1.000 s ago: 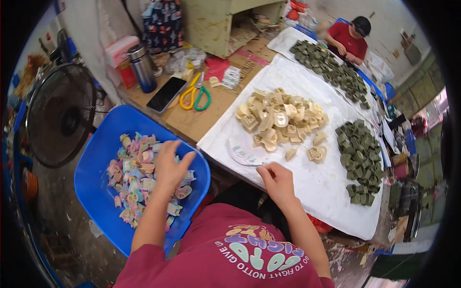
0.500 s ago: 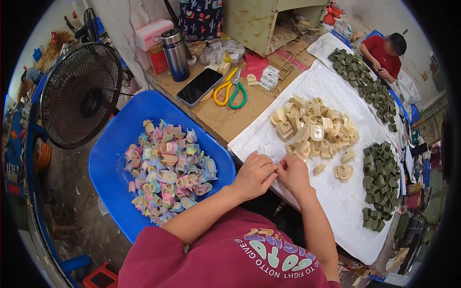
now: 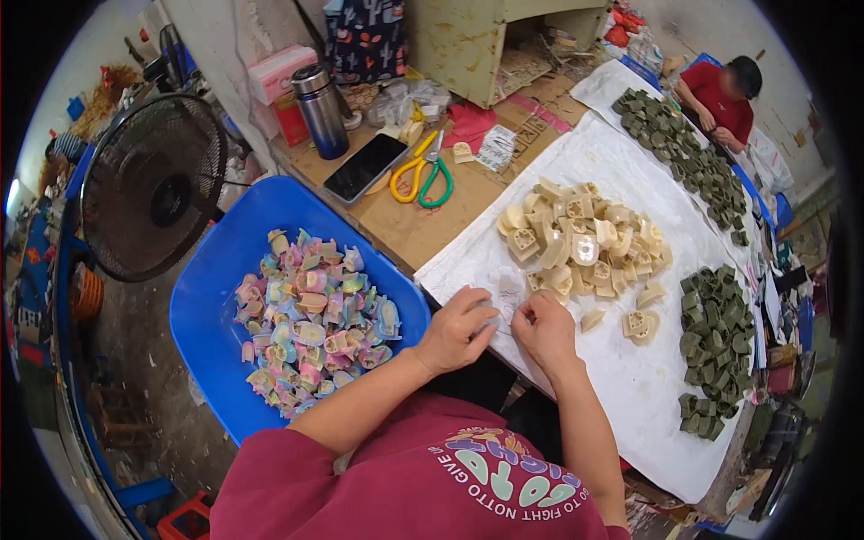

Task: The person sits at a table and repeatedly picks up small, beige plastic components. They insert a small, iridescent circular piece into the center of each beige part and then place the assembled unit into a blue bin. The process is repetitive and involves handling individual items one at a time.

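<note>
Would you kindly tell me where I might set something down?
The white cloth is bare between the right hand, cream pieces and nearer green pieces; so is the cardboard between scissors and cloth. It is crowded around the bottle and crumpled plastic.

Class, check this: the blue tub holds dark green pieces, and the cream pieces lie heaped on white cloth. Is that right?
No: the head view shows pastel multicoloured pieces in the blue tub. The cream pieces do lie heaped on the white cloth.

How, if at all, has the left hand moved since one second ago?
Yes: the left hand has moved right, from over the blue basin to beyond its right rim.
</note>
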